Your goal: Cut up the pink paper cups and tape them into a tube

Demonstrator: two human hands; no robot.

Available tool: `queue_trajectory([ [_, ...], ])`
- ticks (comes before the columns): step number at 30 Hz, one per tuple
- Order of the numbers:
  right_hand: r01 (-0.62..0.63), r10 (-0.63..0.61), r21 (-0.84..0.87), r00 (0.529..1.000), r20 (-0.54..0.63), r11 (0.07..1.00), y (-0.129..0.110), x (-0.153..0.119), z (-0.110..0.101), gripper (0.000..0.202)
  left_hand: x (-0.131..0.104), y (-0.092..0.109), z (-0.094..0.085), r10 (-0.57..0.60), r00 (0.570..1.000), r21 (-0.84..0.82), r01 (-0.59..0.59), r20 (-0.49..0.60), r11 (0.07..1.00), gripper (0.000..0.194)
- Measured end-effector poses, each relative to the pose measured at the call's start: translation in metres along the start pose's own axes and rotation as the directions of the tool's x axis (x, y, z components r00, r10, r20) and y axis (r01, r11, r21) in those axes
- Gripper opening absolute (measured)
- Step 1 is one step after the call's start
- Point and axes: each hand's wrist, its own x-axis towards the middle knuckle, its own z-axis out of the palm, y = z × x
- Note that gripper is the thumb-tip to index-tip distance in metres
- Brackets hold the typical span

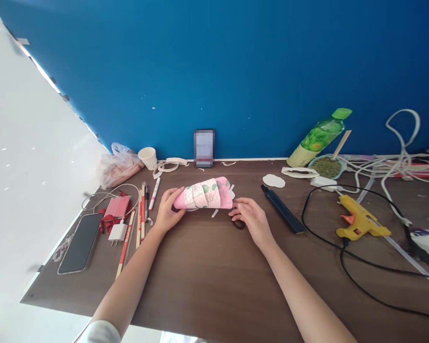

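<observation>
My left hand (169, 211) is wrapped around the left end of a pink roll-shaped paper craft piece (202, 194), which has overlapping pale patterned bands with green dots and a petal-like pink right end. It is held on its side above the brown table. At that right end is my right hand (250, 218), its fingers loosely bent and apart; whether the fingertips touch the paper is hard to see. Just under those fingers a black loop (238, 224), like a scissor handle, shows in part. Small white scraps (215, 213) lie beside the craft piece.
To the right are a dark blue stick-like tool (282, 209), a yellow glue gun (361, 219) with black cable and a tilted green bottle (320, 136). Leftward lie a phone (80, 244), a charger (117, 232) and chopsticks (140, 214). A screen device (204, 148) leans on the wall.
</observation>
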Motion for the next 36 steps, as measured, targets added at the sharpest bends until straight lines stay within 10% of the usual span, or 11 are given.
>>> queue_trajectory([
  [11, 0.02, -0.024, -0.095, 0.999, -0.043, 0.995, -0.005, -0.005, 0.007, 0.042, 0.0, -0.001, -0.002, -0.049, 0.994, 0.048, 0.044, 0.101, 0.998, 0.059],
  [18, 0.058, -0.072, -0.109, 0.988, -0.134, 0.992, 0.001, 0.0, 0.001, 0.038, 0.002, -0.011, -0.005, -0.231, 0.971, 0.16, 0.238, -0.063, 0.958, 0.062],
  [27, 0.073, -0.238, -0.588, 0.949, -0.208, 0.806, 0.008, 0.002, -0.007, 0.035, 0.0, -0.02, -0.001, -0.402, 0.892, 0.27, 0.447, -0.208, 0.853, 0.066],
  [32, 0.067, -0.242, -0.675, 0.956, -0.168, 0.734, 0.007, -0.001, -0.003, 0.034, 0.0, -0.008, -0.004, -0.18, 0.96, 0.368, 0.249, -0.213, 0.896, 0.069],
  [36, 0.087, -0.284, -0.767, 0.95, -0.128, 0.635, 0.008, -0.001, -0.001, 0.034, 0.002, 0.004, -0.008, 0.187, 0.975, 0.289, -0.214, 0.121, 0.933, 0.041],
])
